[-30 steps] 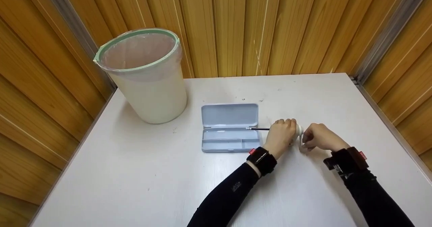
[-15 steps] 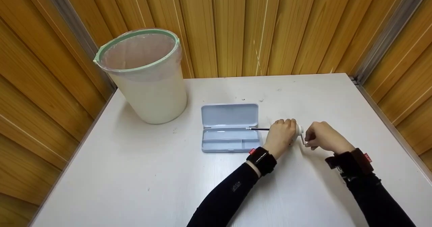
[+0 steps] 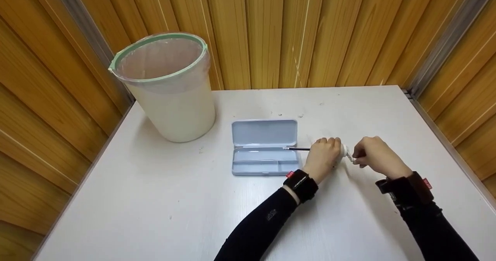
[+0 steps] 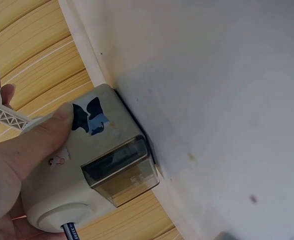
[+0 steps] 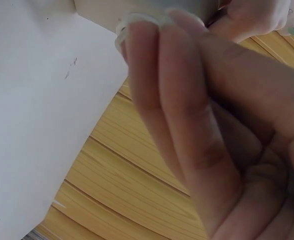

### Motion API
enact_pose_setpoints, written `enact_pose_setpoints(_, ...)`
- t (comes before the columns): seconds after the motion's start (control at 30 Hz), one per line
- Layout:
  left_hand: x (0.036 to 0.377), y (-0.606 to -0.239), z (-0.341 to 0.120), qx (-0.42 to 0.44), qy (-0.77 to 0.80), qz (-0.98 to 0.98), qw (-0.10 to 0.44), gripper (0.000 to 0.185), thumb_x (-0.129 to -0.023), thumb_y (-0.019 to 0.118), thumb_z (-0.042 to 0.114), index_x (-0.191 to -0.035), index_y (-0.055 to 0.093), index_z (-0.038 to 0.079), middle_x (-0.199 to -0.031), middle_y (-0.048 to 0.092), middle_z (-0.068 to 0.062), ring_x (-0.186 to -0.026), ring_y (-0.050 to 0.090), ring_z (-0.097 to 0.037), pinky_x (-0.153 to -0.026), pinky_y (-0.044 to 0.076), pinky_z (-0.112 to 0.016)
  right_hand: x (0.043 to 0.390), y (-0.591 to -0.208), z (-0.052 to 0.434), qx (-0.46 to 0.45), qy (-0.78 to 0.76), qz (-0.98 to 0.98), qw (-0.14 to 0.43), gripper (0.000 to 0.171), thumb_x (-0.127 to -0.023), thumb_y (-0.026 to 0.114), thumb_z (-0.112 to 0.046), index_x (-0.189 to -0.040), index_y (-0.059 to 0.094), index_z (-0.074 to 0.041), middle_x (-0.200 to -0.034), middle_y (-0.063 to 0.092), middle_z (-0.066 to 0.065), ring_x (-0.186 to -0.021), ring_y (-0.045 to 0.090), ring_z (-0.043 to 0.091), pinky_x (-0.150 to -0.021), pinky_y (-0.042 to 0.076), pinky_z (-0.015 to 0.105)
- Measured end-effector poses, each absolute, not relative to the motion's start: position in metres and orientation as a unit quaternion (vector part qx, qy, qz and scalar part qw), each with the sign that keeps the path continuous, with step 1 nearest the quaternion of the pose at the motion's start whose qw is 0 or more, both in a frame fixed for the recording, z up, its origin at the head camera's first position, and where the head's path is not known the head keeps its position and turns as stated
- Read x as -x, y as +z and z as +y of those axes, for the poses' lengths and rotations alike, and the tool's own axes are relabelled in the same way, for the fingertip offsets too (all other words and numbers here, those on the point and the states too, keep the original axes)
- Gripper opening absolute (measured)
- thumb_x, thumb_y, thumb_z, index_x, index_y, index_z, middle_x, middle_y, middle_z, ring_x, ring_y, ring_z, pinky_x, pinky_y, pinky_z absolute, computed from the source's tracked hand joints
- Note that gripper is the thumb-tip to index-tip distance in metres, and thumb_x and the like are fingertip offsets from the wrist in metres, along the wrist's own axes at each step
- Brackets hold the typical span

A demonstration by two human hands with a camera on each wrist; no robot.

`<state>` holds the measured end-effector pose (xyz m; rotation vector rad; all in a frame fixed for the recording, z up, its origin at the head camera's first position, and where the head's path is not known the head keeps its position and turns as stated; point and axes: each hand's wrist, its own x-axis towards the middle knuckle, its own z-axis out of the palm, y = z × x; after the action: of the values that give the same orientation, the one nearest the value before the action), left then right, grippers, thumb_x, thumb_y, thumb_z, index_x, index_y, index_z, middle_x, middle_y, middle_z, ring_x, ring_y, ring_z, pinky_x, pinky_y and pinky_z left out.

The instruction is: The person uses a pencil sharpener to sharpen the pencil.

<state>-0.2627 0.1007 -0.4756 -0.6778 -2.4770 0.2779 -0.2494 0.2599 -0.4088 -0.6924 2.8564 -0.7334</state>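
A white hand-crank pencil sharpener [image 4: 67, 187] rests on the table, a clear shavings drawer showing on it in the left wrist view. My left hand [image 3: 322, 158] grips its body, thumb lying across the side with the dark blue sticker. From its front hole a dark pencil [image 3: 299, 149] sticks out to the left, its end over the open pencil case. On the opposite side, my right hand [image 3: 378, 156] pinches the knob of the white crank [image 4: 9, 117] between thumb and fingers. In the head view the left hand covers most of the sharpener.
A light blue pencil case [image 3: 264, 133] lies with its lid up, left of the left hand. A cream bin [image 3: 176, 109] with a green rim and a clear liner stands at the back left. Wood-panelled walls [image 3: 263, 36] border the white table [image 3: 174, 199].
My right hand has moved slightly up and to the right, and the crank has swung with it from pointing down to slanting outward. The left hand, sharpener and pencil stay in place.
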Motion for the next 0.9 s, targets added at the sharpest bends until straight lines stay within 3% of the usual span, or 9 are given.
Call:
enact_pose_setpoints(0.27,0.264,-0.477,0.102,0.246,0.099,-0.924,0.275,0.021,-0.089,0.061,0.017,-0.110,0.066,0.019,-0.092,0.069,0.011,-0.077,0.064,-0.005,-0.068,0.053,-0.016,0.248,-0.409,0.260,0.226,-0.235,0.945,-0.015,0.006,-0.073,0.077,0.007,-0.073,0.071,0.005,-0.070,0.071,0.015,-0.060,0.067,0.018,-0.055,0.049,0.023)
enact_pose_setpoints(0.57,0.265,-0.477,0.100,0.249,0.097,-0.922,0.278,0.023,-0.091,0.060,0.018,-0.113,0.067,0.018,-0.093,0.070,0.011,-0.078,0.065,-0.005,-0.068,0.054,-0.016,0.250,-0.408,0.260,0.205,-0.251,0.945,-0.044,0.003,-0.076,0.075,0.006,-0.078,0.072,0.006,-0.072,0.072,0.017,-0.061,0.068,0.021,-0.053,0.047,0.021)
enact_pose_setpoints(0.9,0.264,-0.477,0.101,0.253,0.091,-0.923,0.274,0.025,-0.089,0.060,0.016,-0.113,0.066,0.018,-0.095,0.070,0.010,-0.079,0.065,-0.005,-0.069,0.054,-0.016,0.264,-0.413,0.255,0.191,-0.228,0.946,-0.127,0.004,-0.079,0.074,0.004,-0.080,0.071,0.007,-0.076,0.071,0.022,-0.064,0.068,0.032,-0.059,0.053,0.039)
